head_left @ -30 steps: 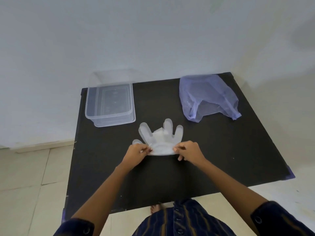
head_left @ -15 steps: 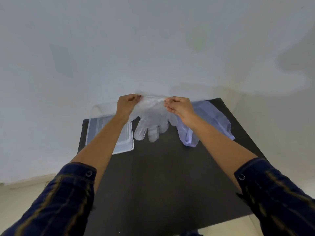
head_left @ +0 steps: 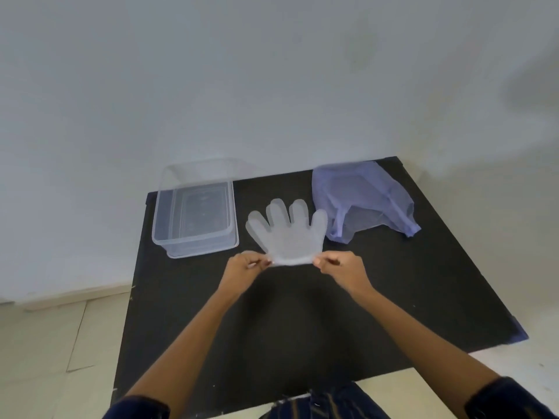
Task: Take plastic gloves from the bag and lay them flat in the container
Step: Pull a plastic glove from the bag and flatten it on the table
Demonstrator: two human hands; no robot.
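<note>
A clear plastic glove (head_left: 287, 235) is spread open over the black surface (head_left: 393, 297), its five fingers pointing away from the person and its cuff edge nearest the body. Whether it lies on the surface or hangs just above it cannot be told. The left hand (head_left: 242, 267) pinches the left corner of the cuff between thumb and fingertips, and the right hand (head_left: 344, 267) pinches the right corner the same way, so each grip is clenched on the glove and the cuff is stretched taut between them.

Just left of the glove stands the clear rectangular container (head_left: 195, 234), open at the top; nothing can be made out inside it. The glove sits close beside its right wall, apart from it. Just right of the glove lies the bluish translucent bag (head_left: 363, 198), crumpled on its side, with the glove's outermost finger next to the bag's lower edge. Beyond the glove, past the far edge of the surface, rises a plain pale wall (head_left: 272, 86). Dark striped sleeves (head_left: 511, 400) cover the forearms nearest the camera.
</note>
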